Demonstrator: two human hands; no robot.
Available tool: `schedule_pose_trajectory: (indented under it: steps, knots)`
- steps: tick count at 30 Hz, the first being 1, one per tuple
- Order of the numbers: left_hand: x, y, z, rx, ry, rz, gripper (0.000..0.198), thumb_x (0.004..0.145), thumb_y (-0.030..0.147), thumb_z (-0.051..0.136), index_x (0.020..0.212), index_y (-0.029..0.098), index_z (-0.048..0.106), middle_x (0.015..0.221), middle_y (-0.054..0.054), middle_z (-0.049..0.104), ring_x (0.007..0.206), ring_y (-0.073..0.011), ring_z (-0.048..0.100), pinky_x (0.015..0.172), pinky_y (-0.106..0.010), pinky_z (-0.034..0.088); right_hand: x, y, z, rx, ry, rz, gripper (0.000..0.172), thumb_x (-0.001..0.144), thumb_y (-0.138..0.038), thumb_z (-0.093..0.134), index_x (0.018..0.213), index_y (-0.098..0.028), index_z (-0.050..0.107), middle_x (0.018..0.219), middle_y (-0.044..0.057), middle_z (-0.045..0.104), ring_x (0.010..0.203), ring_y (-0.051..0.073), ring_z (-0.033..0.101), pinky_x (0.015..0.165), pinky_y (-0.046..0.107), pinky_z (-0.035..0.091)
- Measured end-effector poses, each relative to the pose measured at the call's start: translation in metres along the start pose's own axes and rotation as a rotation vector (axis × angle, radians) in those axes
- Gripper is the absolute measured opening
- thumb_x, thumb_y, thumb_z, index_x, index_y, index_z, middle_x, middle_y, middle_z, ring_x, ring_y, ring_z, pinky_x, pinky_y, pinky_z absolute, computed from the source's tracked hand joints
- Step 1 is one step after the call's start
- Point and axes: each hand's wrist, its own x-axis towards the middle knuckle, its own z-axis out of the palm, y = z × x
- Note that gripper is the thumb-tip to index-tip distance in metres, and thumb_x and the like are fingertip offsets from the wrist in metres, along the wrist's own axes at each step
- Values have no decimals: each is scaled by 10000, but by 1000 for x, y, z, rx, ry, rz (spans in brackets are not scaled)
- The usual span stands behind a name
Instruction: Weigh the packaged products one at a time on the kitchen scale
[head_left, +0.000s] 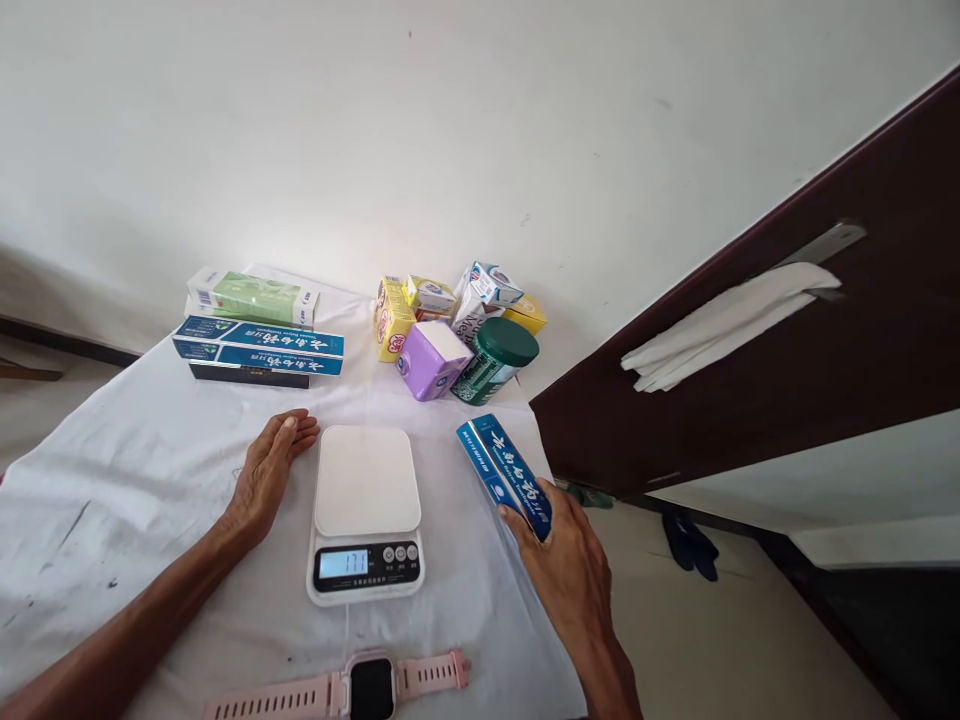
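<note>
A white digital kitchen scale (367, 480) lies on the white cloth, its pan bare and its display lit with what looks like 171. Just left of the scale rests my left hand (274, 460), fingers extended and holding nothing. My right hand (566, 555) grips the near end of a blue toothpaste box (506, 475) to the right of the scale. Farther back on the left, more blue toothpaste boxes (259, 346) sit on a black box (247, 377), with a green and white box (255, 298) behind them.
At the back stand a purple pack (433, 362), a green-lidded canister (496, 360), a yellow box (393, 320) and several small cartons (491, 285). A pink-strapped watch (371, 685) lies at the front edge. A dark door (750, 350) with a cloth on its handle stands right.
</note>
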Motion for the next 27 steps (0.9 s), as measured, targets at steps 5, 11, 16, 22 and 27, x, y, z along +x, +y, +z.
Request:
schedule_pose_trajectory:
  steps: [5, 11, 16, 22, 27]
  knots:
    - [-1, 0, 0, -7, -1, 7, 628, 836, 663, 676, 1164, 129, 647, 1195, -152, 693, 1183, -300, 655, 1134, -505, 461, -2, 14, 10, -4, -5, 17, 657, 913, -645, 501, 1349, -163, 595, 1265, 166, 681, 1057, 366, 670, 806, 499, 547]
    - [-1, 1, 2, 13, 5, 5, 638, 828, 678, 671, 1161, 135, 647, 1189, -153, 696, 1169, -301, 661, 1117, -507, 471, -10, 15, 8, -114, -12, -52, 719, 939, -669, 461, 1378, -108, 557, 1244, 222, 659, 1104, 406, 642, 803, 540, 556]
    - [-1, -3, 1, 17, 1, 20, 664, 805, 722, 661, 1129, 143, 654, 1125, -142, 705, 1121, -295, 675, 1079, -485, 500, 0, -30, 5, -98, 196, -317, 757, 961, -698, 437, 1383, -78, 540, 1276, 273, 619, 1169, 455, 588, 862, 614, 532]
    - [-4, -1, 1, 54, 6, 39, 610, 846, 726, 610, 1082, 165, 663, 1087, -130, 705, 1074, -278, 684, 1028, -452, 529, 18, -142, 11, 168, 97, -761, 416, 1010, -431, 554, 1346, -187, 567, 1303, 164, 635, 1225, 326, 582, 1015, 501, 515]
    - [-3, -4, 0, 77, -45, 93, 555, 907, 696, 539, 1073, 178, 645, 1104, -121, 693, 1067, -271, 673, 1028, -449, 522, 49, -234, 42, 209, -37, -928, 434, 976, -322, 616, 1374, -175, 529, 1375, 160, 605, 1310, 316, 539, 1099, 491, 456]
